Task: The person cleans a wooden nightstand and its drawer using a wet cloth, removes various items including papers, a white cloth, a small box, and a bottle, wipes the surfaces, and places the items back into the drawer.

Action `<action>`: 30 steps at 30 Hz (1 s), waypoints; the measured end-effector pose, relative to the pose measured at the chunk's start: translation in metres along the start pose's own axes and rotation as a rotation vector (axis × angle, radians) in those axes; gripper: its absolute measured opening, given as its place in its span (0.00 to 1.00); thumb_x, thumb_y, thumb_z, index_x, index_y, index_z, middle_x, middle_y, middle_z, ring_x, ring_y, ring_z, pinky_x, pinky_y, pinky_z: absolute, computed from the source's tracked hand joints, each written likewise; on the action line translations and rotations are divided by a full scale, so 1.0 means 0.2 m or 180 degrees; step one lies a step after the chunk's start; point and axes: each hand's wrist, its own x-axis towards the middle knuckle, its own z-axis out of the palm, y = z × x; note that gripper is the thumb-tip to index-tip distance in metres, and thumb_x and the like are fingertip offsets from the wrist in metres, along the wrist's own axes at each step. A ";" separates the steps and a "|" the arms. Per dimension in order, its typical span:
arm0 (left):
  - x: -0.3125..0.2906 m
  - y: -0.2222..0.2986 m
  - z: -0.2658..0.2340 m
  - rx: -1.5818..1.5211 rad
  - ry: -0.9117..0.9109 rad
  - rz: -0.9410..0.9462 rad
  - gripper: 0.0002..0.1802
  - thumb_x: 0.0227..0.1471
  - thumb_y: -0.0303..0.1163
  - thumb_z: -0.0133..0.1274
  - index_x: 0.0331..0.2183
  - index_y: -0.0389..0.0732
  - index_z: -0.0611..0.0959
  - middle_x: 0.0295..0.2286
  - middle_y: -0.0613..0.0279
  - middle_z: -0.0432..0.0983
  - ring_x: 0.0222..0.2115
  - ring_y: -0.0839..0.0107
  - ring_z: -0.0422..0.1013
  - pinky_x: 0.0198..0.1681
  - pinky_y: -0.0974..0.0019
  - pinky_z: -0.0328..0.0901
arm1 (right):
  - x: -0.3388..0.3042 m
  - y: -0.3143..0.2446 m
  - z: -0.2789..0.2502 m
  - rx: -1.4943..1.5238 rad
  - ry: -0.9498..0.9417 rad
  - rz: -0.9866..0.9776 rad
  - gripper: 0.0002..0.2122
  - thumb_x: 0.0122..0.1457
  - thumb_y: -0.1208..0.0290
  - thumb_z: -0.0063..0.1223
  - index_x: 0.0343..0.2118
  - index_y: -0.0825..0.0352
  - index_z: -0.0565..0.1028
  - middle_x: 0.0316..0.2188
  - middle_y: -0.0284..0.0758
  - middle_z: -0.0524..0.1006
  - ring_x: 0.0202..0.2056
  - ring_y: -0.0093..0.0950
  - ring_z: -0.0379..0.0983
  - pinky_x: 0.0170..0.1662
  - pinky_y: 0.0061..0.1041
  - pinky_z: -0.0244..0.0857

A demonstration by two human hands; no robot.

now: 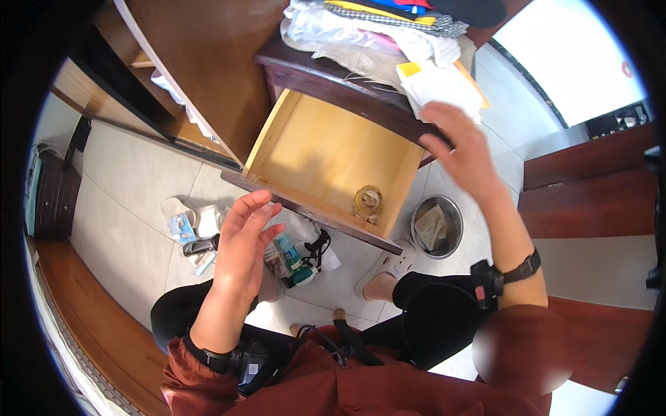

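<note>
An open wooden drawer (326,142) juts out from a dark cabinet (319,73) in front of me. Inside its right front corner lies a small roll of yellowish tape (368,201) with some crumpled bits beside it. My left hand (244,232) hovers near the drawer's front left edge, fingers loosely curved and apart, with nothing in it. Above the cabinet's right corner, my right hand (461,149) is raised with thumb and fingers spread, slightly blurred. Just beyond it are white papers and an orange-yellow envelope (444,87) on the cabinet top; I see no grip on them.
Folded clothes (388,28) are piled on the cabinet. A metal bowl (437,227) with a crumpled wrapper stands on the floor right of the drawer. Packets and small items (295,260) lie below the drawer, more (194,229) to the left. A wardrobe door (201,62) stands open at left.
</note>
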 end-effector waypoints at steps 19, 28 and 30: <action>0.08 -0.17 0.16 0.0241 -0.0300 -0.0217 0.15 0.52 0.30 0.48 0.42 0.39 0.71 0.41 0.60 0.68 0.43 0.68 0.66 0.43 0.66 0.62 | -0.77 0.73 0.19 0.0584 0.1928 0.4057 0.10 0.46 0.68 0.53 0.28 0.71 0.76 0.20 0.37 0.76 0.25 0.22 0.70 0.32 0.23 0.63; 0.19 -0.28 0.35 0.1142 -0.0972 -0.0583 0.13 0.53 0.30 0.46 0.42 0.38 0.71 0.40 0.58 0.70 0.40 0.69 0.69 0.41 0.70 0.64 | -1.16 1.03 0.38 0.2311 -0.0352 0.5621 0.08 0.48 0.63 0.54 0.29 0.61 0.73 0.27 0.31 0.69 0.27 0.28 0.65 0.27 0.38 0.63; 0.22 -0.29 0.38 0.1306 -0.1037 -0.0581 0.14 0.54 0.30 0.46 0.42 0.38 0.71 0.40 0.57 0.71 0.40 0.69 0.69 0.41 0.70 0.64 | -1.01 1.19 0.08 0.2316 -0.0158 0.5181 0.12 0.48 0.64 0.53 0.38 0.53 0.74 0.32 0.26 0.72 0.34 0.28 0.68 0.35 0.42 0.65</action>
